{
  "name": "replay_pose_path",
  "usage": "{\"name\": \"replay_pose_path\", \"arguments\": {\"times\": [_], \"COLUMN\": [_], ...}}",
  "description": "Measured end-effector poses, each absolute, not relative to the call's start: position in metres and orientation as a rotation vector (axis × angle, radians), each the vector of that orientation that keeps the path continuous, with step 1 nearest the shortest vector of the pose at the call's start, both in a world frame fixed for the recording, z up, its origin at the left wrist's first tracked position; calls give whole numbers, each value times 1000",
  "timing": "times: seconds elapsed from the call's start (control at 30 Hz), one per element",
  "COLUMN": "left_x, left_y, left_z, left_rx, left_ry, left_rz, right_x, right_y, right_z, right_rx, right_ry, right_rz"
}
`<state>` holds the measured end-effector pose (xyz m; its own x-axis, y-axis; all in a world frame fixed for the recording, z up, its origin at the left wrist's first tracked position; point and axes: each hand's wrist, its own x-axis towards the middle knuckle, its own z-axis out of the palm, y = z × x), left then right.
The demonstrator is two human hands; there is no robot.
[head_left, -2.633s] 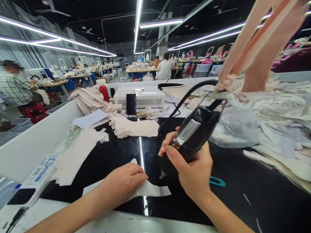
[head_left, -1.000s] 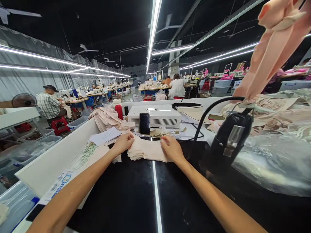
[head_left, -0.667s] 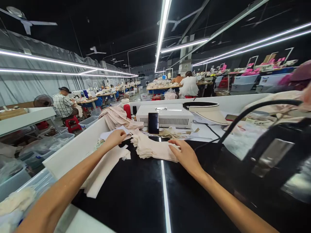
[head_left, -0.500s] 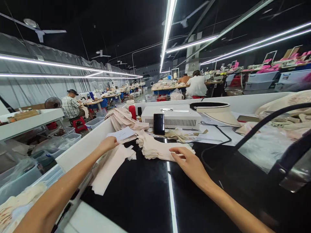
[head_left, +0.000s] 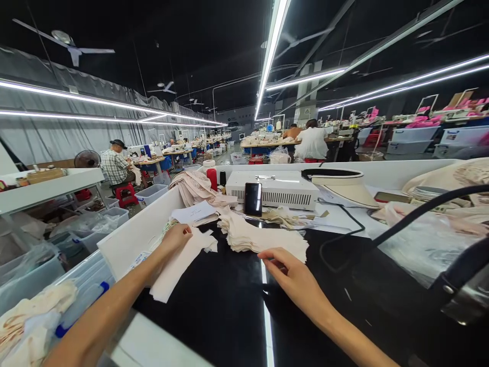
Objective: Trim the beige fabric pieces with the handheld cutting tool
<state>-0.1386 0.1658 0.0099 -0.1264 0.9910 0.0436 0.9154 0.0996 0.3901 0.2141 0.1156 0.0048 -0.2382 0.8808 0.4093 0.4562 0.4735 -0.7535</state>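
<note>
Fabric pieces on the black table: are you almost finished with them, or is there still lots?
Still lots. One flat fabric piece already lies apart at the left, under the left hand. The right hand rests at the near edge of the stack of cut pieces, which is thick. The black hanging tool at the right is not held.

Dark hall, ceiling light strips (head_left: pixel 272 48), perhaps grey-curtained wall (head_left: pixel 57 137).

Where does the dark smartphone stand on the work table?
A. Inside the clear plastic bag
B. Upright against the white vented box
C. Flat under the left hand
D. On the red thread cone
B: the dark smartphone stands upright, leaning against the front of the white vented box.
</note>
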Motion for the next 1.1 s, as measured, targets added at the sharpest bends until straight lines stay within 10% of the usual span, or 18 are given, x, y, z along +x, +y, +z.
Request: {"name": "replay_pose_path", "arguments": {"times": [0.73,1.1], "left_x": [-80,-10], "left_y": [111,51], "left_z": [29,34], "left_rx": [1715,1510], "left_ry": [1542,1082], "left_rz": [965,829], "right_x": [197,192], "right_y": [90,57], "right_z": [2,-7], "right_rx": [-1133,-834], "right_ry": [-1822,-1693], "right_rz": [882,1903]}}
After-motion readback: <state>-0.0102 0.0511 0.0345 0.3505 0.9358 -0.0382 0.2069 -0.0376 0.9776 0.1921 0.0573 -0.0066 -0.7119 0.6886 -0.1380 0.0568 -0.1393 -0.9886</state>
